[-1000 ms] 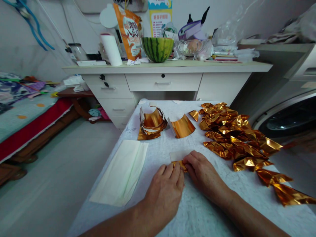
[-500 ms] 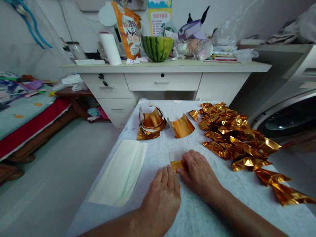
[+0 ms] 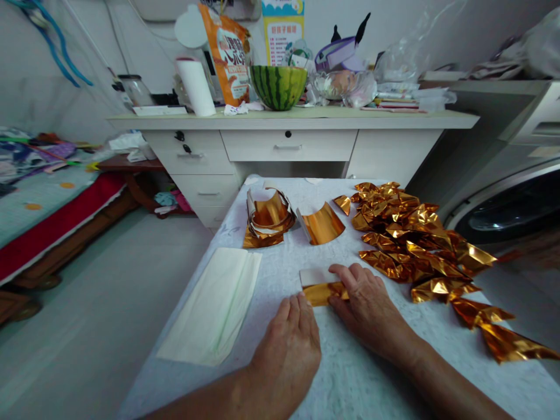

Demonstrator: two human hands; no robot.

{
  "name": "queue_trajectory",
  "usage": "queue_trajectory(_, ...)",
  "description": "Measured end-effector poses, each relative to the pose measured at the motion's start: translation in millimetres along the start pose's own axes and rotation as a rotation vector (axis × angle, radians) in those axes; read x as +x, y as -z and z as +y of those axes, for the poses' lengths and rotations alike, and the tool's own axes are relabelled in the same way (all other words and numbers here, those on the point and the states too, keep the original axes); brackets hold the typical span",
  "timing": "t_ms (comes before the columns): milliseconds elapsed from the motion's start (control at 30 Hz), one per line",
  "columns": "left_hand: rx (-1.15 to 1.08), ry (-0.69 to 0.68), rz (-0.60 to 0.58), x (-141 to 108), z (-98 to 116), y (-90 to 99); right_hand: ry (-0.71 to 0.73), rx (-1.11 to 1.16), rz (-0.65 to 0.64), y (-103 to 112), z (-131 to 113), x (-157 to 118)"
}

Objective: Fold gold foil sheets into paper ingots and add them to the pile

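A small sheet of gold foil paper (image 3: 318,293) lies on the cloth-covered table, folded over so a gold strip shows below a pale strip. My left hand (image 3: 286,344) has its fingers together, tips pressing the sheet's lower left corner; its thumb is hidden. Across the right part of the sheet, my right hand (image 3: 370,300) is closed, thumb at the lower edge and fingers on the fold. Beyond them stand a curled gold sheet (image 3: 324,224) and a curled stack of gold sheets (image 3: 269,213). Folded gold foil pieces (image 3: 402,233) are heaped to the right.
A pale folded paper (image 3: 214,309) lies on the table's left side. Behind the table (image 3: 350,373) is a white desk (image 3: 289,143) bearing a watermelon half (image 3: 279,87), an orange snack bag (image 3: 230,58) and a paper roll (image 3: 195,87). A washing machine (image 3: 516,169) stands at right, a bed (image 3: 65,198) at left.
My right hand has slid to the right along the folded foil paper, uncovering more of its gold and pale strips. My left hand has stayed nearly still.
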State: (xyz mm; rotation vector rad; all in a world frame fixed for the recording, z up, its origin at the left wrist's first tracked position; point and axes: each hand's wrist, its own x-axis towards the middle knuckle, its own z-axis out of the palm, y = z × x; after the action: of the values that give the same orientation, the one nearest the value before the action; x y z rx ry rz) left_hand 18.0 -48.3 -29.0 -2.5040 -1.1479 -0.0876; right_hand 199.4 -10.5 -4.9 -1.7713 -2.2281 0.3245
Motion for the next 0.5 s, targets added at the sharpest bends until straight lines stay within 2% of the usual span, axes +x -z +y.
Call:
queue_trajectory(200,0.003,0.0,0.021,-0.7,0.2,-0.8,0.002,-0.031,0.011,2.9,22.2,-1.3)
queue_trajectory(500,-0.012,-0.029,0.027,-1.7,-5.0,3.3,0.033,0.0,-0.074,5.7,46.4,1.6)
